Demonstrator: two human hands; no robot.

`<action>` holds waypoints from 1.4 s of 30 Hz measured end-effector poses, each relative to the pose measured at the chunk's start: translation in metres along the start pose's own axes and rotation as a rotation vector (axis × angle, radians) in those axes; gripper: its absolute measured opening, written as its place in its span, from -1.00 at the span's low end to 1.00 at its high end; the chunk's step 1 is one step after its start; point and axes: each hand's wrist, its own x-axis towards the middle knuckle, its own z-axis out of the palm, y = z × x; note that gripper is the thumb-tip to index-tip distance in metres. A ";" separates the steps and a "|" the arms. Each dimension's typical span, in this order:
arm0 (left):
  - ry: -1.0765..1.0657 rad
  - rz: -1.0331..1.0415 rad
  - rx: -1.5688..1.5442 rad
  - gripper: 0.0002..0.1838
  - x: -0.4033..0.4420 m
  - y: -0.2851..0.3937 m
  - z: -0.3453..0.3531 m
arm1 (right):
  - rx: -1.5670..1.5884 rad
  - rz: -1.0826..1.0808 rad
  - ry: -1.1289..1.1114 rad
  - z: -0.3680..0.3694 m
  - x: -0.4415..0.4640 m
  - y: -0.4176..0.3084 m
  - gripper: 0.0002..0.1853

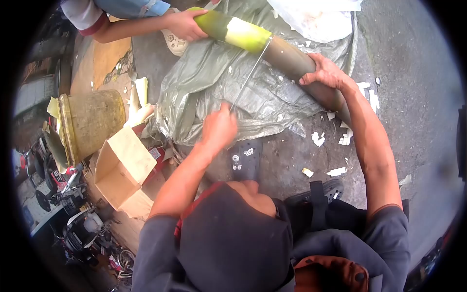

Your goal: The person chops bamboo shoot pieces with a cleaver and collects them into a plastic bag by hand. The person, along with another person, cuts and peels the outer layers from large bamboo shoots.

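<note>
A thick stalk-like pole crosses the upper view, with a green and pale upper part (pixel 247 35) and a grey-brown lower part (pixel 292 59). My right hand (pixel 323 70) is wrapped over the grey-brown part, thumb on its near side. Slightly blurred, my left hand (pixel 219 127) is closed round the lower end of a thin, long metal tool (pixel 250 75). The tool's far end meets the pole where green changes to brown. Another person's hand (pixel 187 25) holds the green end at the upper left.
Crumpled grey plastic sheeting (pixel 194 92) lies beneath the pole. White scraps (pixel 317 139) are scattered on the ground. At the left are a yellowish bucket (pixel 99 119) and an open cardboard box (pixel 124 168). A white plastic bag (pixel 316 19) lies at the top.
</note>
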 end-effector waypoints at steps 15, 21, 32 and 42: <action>0.088 -0.026 -0.124 -0.69 -0.049 -0.052 -0.003 | -0.544 0.062 0.297 0.043 -0.019 -0.046 0.16; 0.059 0.121 -0.115 -0.75 -0.010 -0.027 -0.019 | -0.253 0.032 0.111 0.028 -0.023 -0.025 -0.01; 0.007 0.146 0.012 -0.77 0.027 0.014 -0.031 | -0.123 0.020 0.085 0.019 -0.019 -0.018 -0.09; 0.060 0.194 -0.019 -0.72 0.064 0.029 -0.017 | -0.143 -0.019 0.077 0.012 -0.022 -0.021 -0.13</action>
